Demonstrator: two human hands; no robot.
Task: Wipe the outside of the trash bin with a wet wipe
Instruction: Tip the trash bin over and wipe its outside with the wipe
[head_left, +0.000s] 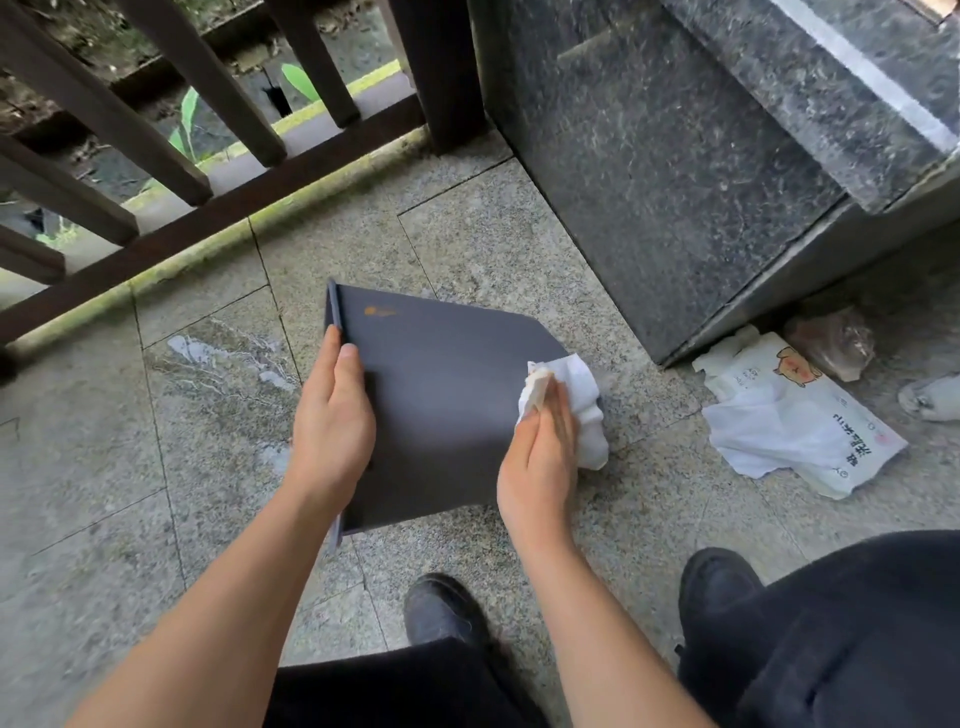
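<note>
A dark grey trash bin (441, 395) lies on its side on the stone floor, rim to the left, base to the right. A small orange mark sits near its rim. My left hand (332, 415) grips the bin's rim edge, thumb on the upper side wall. My right hand (540, 452) presses a crumpled white wet wipe (582, 400) against the right end of the bin's side wall, near the base. The bin's inside and underside are hidden.
A white wet-wipe pack (800, 421) with a cartoon animal lies on the floor at right, beside a crumpled bag (831, 343). A dark polished stone block (675, 156) stands behind. A brown wooden railing (182, 171) runs along the back left. My black shoes (447, 608) are below.
</note>
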